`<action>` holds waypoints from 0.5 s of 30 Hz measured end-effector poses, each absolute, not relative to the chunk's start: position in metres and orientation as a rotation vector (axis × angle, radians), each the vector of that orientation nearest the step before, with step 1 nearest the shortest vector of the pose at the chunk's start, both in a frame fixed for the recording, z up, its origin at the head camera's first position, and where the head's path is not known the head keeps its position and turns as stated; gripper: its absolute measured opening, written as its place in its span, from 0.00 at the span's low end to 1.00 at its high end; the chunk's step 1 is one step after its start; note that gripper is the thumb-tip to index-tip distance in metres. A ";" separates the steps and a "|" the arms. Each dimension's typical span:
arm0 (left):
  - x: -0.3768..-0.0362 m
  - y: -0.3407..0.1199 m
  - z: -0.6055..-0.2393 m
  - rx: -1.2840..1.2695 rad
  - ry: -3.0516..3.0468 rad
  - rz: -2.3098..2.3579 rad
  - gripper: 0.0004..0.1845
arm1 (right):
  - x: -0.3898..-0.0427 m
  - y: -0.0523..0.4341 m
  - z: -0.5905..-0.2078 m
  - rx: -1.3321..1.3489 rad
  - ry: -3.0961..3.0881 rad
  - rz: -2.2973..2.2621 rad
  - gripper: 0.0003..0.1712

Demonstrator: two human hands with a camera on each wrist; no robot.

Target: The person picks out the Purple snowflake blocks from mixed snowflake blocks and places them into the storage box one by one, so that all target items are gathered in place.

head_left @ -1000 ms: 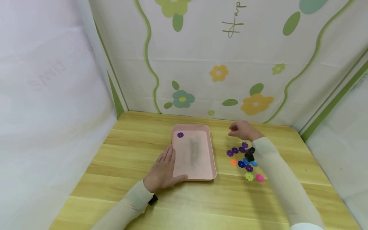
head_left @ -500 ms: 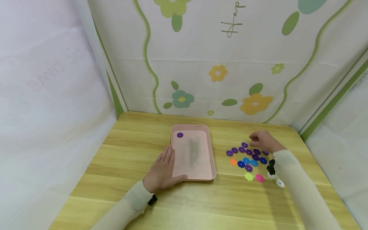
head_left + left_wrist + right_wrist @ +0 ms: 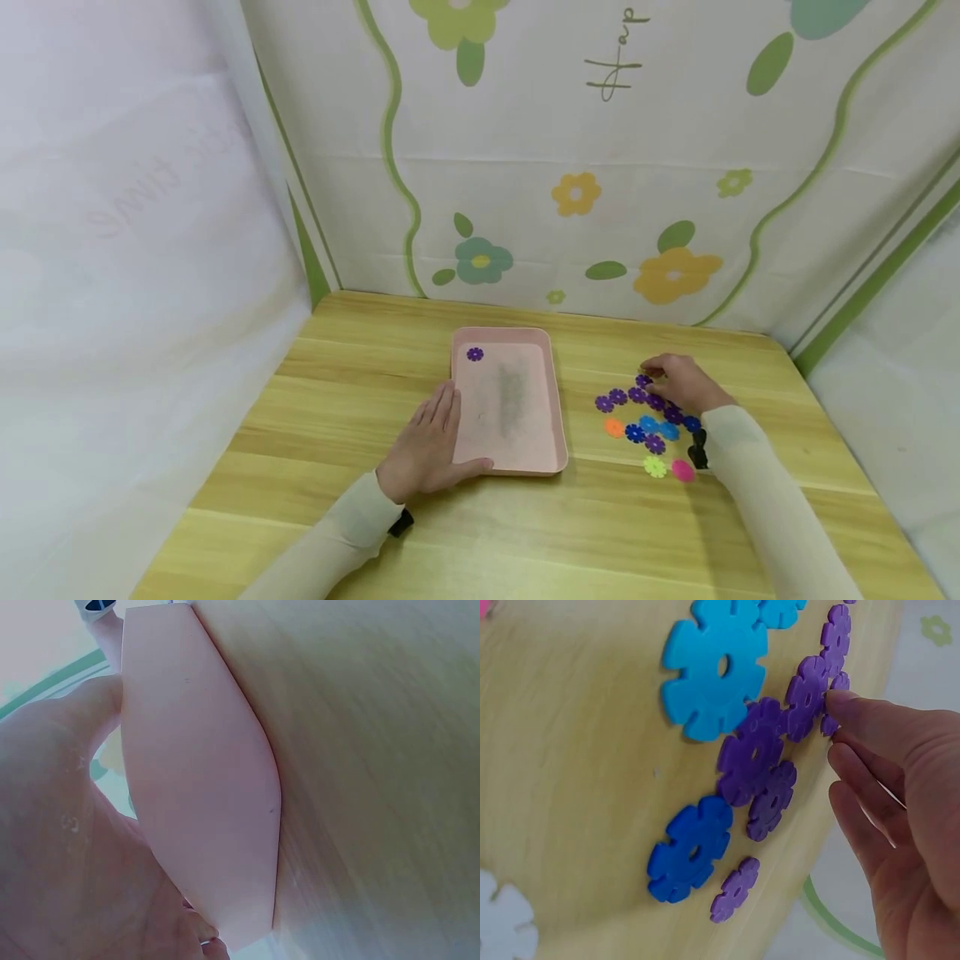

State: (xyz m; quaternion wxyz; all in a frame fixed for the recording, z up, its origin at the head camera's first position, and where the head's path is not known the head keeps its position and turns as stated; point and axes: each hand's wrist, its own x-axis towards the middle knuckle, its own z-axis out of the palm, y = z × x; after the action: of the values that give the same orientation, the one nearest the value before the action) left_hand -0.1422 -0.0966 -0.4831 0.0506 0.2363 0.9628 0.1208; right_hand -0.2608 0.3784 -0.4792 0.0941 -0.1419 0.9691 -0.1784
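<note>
My left hand point(image 3: 423, 442) lies along the near left corner of a pink rectangular tray point(image 3: 562, 417), fingers straight against its side. In the left wrist view, the thumb and fingers of that hand point(image 3: 52, 817) touch the rim of the tray's outer wall point(image 3: 202, 772). One purple snowflake disc point(image 3: 475, 354) lies in the tray's far left corner. Over the loose discs at right, my right hand point(image 3: 686, 385) has curled fingers. In the right wrist view, the thumb and fingertips of this hand point(image 3: 907, 772) pinch a purple snowflake disc point(image 3: 832, 722), partly covered by the thumb.
Around the right hand lie several purple discs point(image 3: 604, 403), a dark blue one point(image 3: 635, 433), light blue ones point(image 3: 669, 429), an orange point(image 3: 614, 427), a yellow-green point(image 3: 655, 467) and a pink disc point(image 3: 683, 471). A white disc point(image 3: 502, 922) shows in the right wrist view. Patterned cloth point(image 3: 525, 225) stands behind the table.
My right hand moved right and nearer from beside the tray, then slightly left onto the purple discs, where its fingertips now meet one. The left hand stays on the tray.
</note>
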 end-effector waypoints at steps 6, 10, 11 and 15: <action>-0.142 -0.097 -0.482 0.727 2.938 0.393 0.65 | -0.264 0.377 -0.478 -0.498 2.884 -0.514 0.21; -0.142 -0.097 -0.480 0.743 2.935 0.408 0.64 | -0.266 0.377 -0.478 -0.482 2.877 -0.518 0.19; -0.142 -0.097 -0.481 0.743 2.934 0.403 0.64 | -0.267 0.377 -0.478 -0.479 2.872 -0.515 0.19; -0.142 -0.097 -0.481 0.733 2.928 0.382 0.64 | -0.269 0.377 -0.478 -0.474 2.858 -0.515 0.17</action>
State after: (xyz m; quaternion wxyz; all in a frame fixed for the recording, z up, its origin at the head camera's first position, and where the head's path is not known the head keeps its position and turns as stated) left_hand -0.1422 -0.0969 -0.4815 0.0495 0.2407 0.9612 0.1255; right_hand -0.2688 0.3774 -0.4775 0.0993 -0.1602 0.9665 -0.1740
